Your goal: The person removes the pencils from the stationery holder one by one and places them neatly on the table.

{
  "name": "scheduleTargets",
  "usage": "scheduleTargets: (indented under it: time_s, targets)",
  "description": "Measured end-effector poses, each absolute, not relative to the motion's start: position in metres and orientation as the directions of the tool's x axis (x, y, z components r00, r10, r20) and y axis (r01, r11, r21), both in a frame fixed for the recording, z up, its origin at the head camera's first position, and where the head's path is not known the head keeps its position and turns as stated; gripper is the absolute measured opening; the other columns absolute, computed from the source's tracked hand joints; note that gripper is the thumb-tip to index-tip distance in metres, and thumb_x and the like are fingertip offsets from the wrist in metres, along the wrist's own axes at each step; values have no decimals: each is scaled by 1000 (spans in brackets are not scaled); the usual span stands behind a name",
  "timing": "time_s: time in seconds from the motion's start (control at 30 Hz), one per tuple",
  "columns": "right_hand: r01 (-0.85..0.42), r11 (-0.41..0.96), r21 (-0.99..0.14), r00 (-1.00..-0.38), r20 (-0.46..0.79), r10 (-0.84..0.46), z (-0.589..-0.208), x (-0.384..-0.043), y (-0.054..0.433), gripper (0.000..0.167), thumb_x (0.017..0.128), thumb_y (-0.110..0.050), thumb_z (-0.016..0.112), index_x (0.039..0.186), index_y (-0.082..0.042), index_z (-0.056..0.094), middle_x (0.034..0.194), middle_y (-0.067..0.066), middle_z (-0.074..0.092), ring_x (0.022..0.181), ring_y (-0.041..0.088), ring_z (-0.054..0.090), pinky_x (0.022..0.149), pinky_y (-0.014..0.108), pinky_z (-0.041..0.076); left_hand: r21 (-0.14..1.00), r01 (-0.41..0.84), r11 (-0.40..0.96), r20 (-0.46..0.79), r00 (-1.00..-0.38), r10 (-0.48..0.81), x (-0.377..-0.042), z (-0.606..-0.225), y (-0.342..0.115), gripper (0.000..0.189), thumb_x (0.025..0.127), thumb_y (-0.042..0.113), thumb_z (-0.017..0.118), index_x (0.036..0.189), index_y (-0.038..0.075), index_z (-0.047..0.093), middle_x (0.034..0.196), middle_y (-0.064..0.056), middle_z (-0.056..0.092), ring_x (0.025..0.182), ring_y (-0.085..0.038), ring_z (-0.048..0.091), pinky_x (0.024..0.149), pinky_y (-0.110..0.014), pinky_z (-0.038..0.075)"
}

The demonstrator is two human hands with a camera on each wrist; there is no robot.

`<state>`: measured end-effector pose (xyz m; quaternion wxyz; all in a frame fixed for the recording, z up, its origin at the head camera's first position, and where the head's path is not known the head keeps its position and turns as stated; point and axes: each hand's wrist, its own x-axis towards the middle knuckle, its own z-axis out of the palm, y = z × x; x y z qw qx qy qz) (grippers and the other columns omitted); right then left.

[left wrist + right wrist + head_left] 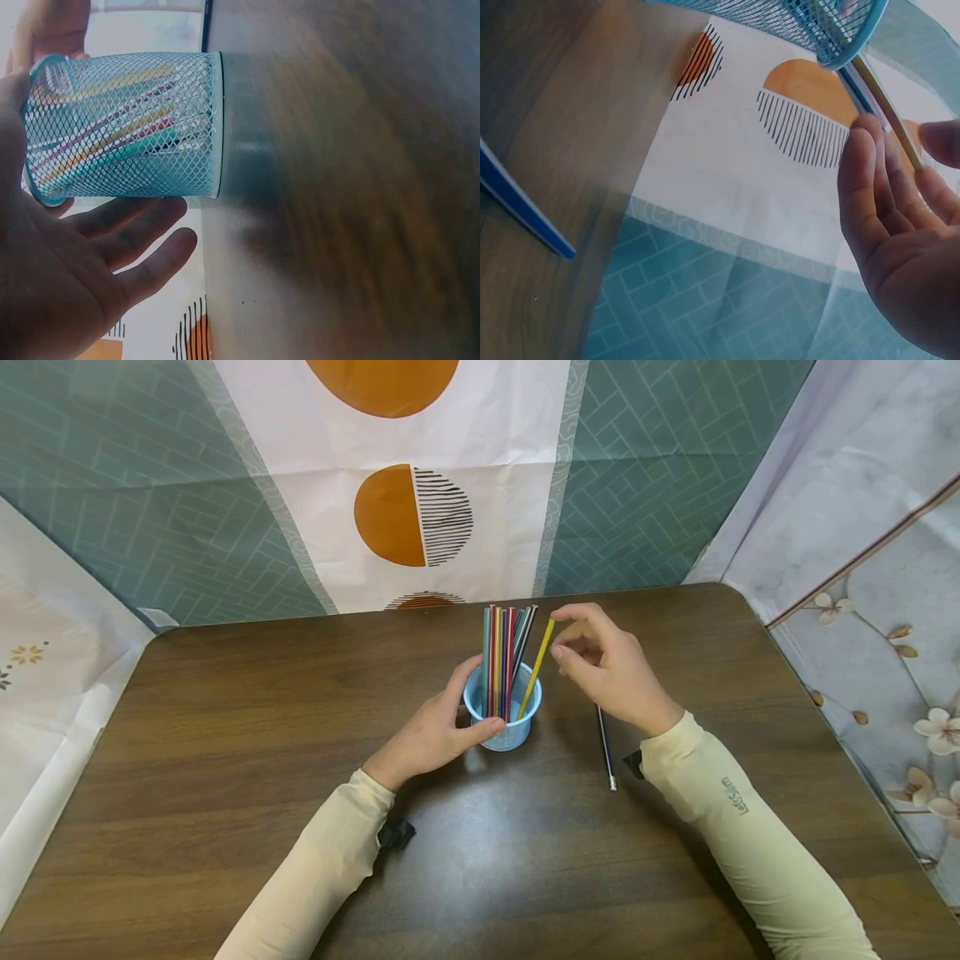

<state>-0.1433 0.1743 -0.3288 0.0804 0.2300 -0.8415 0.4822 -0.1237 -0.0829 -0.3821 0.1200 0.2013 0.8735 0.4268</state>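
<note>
A light blue mesh pencil cup (504, 739) stands upright on the table, with several coloured pencils (112, 142) inside. My left hand (435, 727) holds the cup from the left, thumb across the near rim and fingers around the far side. A yellow pencil (537, 664) leans against the cup's right rim, its lower end inside. At its top end is my right hand (611, 668), index fingertip touching the tip; the thumb stands slightly apart from the pencil. Under the right hand a dark blue pencil (606, 752) lies on the table, partly hidden.
The brown wooden table (225, 735) has a back edge close behind the cup. Behind it hangs a patterned cloth (510, 535) with orange circles. Pale floral sheets (862, 610) border the sides.
</note>
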Motion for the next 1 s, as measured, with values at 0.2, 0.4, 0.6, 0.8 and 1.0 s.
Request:
scheduleTargets:
  time_s: [0.2,0.4,0.6,0.8,1.0]
  targets:
    - [-491,349,-798,-866,405,-294,-325,-139,171,29,87,-8,68,109,-7,48,94,5,72,72,11,64,66,24,52,796,250,551,-34,-890,454,-124,-382,-83,84,80,66,60,144,51,8,132,-2,53,114,-18,54,98,-48,42]
    - [-501,245,-830,-858,438,-269,-323,-137,170,26,86,-1,67,105,-1,48,88,14,72,64,16,63,63,26,54,793,253,555,-34,-890,455,-123,-383,-84,84,79,68,59,144,52,7,131,-2,54,113,-17,55,98,-46,42]
    - [-539,184,-822,-841,514,-166,-320,-136,170,27,85,4,66,105,6,48,86,19,69,61,23,63,58,27,53,797,250,550,-47,-882,469,-124,-383,-83,83,80,68,59,142,55,6,132,0,53,111,-15,55,97,-44,42]
    - [-544,128,-829,-839,541,-61,-318,-138,173,28,82,9,66,104,9,48,81,11,70,56,20,62,55,25,52,789,253,560,-46,-884,465,-124,-383,-83,84,79,69,58,143,54,5,132,-2,54,115,-17,54,98,-46,41]
    - [-570,95,-816,-819,574,9,-315,-139,175,30,80,9,68,103,11,48,76,9,69,52,22,59,53,25,52,783,261,565,-39,-885,463,-124,-385,-84,84,80,69,57,144,53,5,128,-2,57,113,-17,54,97,-45,42]
